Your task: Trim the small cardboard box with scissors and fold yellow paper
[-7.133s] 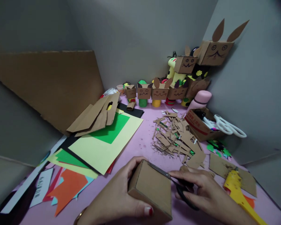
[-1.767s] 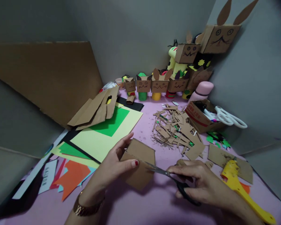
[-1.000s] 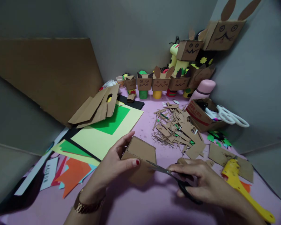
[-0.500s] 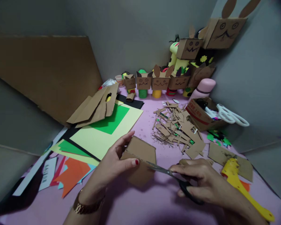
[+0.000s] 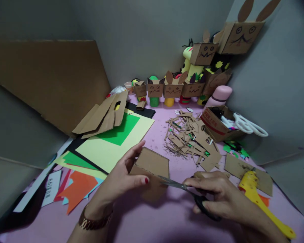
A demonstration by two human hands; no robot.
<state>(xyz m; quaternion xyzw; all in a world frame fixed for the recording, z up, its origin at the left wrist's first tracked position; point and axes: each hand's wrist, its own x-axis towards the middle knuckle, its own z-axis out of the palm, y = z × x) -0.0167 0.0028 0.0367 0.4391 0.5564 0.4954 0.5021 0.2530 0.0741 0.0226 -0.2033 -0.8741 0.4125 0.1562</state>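
My left hand (image 5: pixel 121 179) pinches a folded brown cardboard piece (image 5: pixel 152 170) just above the pink table (image 5: pixel 157 222), thumb on its near face and fingers behind. My right hand (image 5: pixel 218 197) grips black-handled scissors (image 5: pixel 187 190). Their blades point left and meet the cardboard's right edge near its middle fold. A gold watch sits on my left wrist.
A heap of cardboard scraps (image 5: pixel 192 140) lies beyond my right hand. Coloured paper sheets (image 5: pixel 108 145) and cardboard flaps (image 5: pixel 103 118) fill the left. A yellow glue gun (image 5: pixel 258 195) lies at right, near a small box (image 5: pixel 218 128) with white scissors (image 5: pixel 248 125). Cardboard animal figures (image 5: pixel 174 89) line the back corner.
Seven seconds ago the cardboard lay nearer me, with the scissors behind it. It has since been turned, and the blades have met its right edge; in the last second they have crept slightly further in.
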